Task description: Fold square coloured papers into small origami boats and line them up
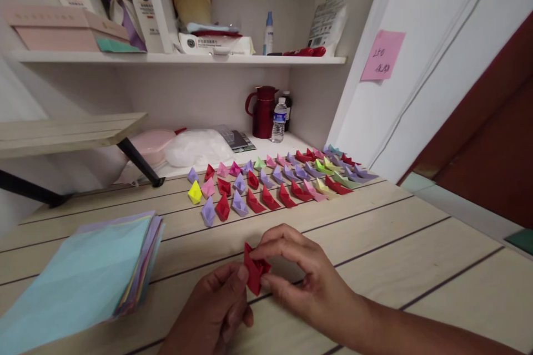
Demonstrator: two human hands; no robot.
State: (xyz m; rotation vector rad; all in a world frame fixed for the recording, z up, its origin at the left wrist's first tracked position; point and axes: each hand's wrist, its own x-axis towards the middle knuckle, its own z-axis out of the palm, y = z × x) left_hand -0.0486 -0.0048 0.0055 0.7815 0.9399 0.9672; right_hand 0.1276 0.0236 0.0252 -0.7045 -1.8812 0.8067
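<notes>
Below the red folded paper (253, 276) runs a plank-patterned table (425, 244); behind it stands white shelving (187, 59), and to its right a white wall (362, 113) bears a pink note (383, 55) before a dark red door (478, 122). Left of the paper are a black-legged wooden riser (62, 132) and a coloured sheet stack (83, 272). The left hand (222, 297) pinches the paper's left edge. Behind it sit rows of small paper boats (277, 177), then a red jug (264, 113) and a water bottle (278, 122). The right hand (306, 272), half curled, grips its right side, fingers partly covering it.
</notes>
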